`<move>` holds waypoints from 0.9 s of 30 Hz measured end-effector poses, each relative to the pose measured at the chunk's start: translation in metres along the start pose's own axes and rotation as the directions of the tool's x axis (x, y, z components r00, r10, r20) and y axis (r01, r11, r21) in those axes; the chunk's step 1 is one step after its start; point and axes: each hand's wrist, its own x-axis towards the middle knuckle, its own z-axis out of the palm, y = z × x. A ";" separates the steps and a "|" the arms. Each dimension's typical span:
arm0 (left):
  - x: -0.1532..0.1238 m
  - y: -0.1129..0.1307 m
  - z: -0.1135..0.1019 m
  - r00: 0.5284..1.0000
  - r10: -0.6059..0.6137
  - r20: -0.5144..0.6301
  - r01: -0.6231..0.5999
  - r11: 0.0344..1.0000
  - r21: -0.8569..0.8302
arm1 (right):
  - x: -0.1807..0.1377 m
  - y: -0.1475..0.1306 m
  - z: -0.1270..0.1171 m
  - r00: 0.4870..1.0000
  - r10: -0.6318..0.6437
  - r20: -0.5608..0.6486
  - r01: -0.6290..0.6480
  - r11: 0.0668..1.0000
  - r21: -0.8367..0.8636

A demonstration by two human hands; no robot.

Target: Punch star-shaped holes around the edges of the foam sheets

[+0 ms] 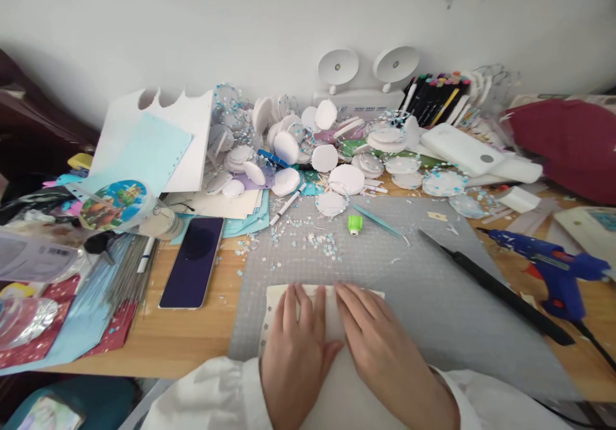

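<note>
Both of my hands lie flat on a cream sheet of paper on the grey cutting mat. My left hand presses the sheet's left half with fingers stretched out toward its far folded edge. My right hand rests beside it on the right half, fingers also extended and together. Neither hand grips anything. The paper's left margin shows small star cut-outs. My white sleeves cover the wrists at the bottom of the view.
A dark phone lies left of the mat. A blue glue gun and a long black tool lie at the right. White foam discs, confetti, a green cap, markers and paper stacks crowd the back.
</note>
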 end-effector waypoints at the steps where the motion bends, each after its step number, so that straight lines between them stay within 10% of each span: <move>1: 0.000 0.005 0.001 0.999 -0.031 -0.012 0.031 0.999 0.008 | 0.000 0.000 0.000 1.000 -0.014 -0.004 0.014 1.000 0.006; 14: -0.008 -0.013 0.009 0.996 0.076 0.040 -0.065 0.975 -0.211 | -0.020 0.000 0.003 0.974 0.166 0.153 -0.193 0.965 0.177; 27: -0.035 -0.052 -0.001 0.999 0.037 0.023 -0.034 0.995 -0.090 | -0.044 0.022 -0.001 0.963 0.211 0.169 -0.236 0.962 0.139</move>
